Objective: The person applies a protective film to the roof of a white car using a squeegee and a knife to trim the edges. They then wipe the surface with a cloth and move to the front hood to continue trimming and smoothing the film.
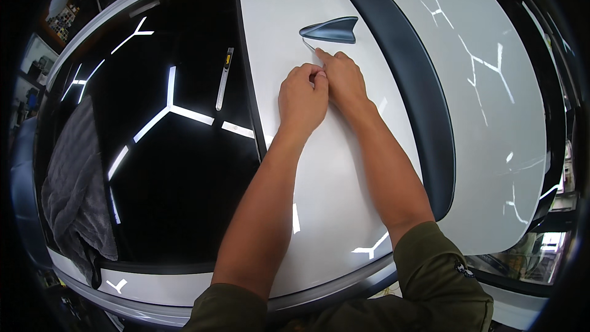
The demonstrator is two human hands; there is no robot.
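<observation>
My right hand [345, 79] is on the white car roof [276, 18], just short of a dark blue-grey shark-fin antenna [332, 29]. Its fingers are closed, with the index finger stretched forward. From that fingertip a thin pale strip [308, 44] runs to the antenna's front base; whether it is tape, film or a slim tool is unclear. Close against it, my left hand [303, 99] has curled fingers, its thumb and forefinger pinched together beside the right hand. What lies in that pinch, if anything, is hidden.
On the black glass roof panel [184, 197] lies a slim utility knife [224, 83]. A grey cloth [77, 190] drapes over the panel's left part. To the right, a long dark blue spoiler [424, 92] crosses the car, with pale bodywork [491, 117] beyond it.
</observation>
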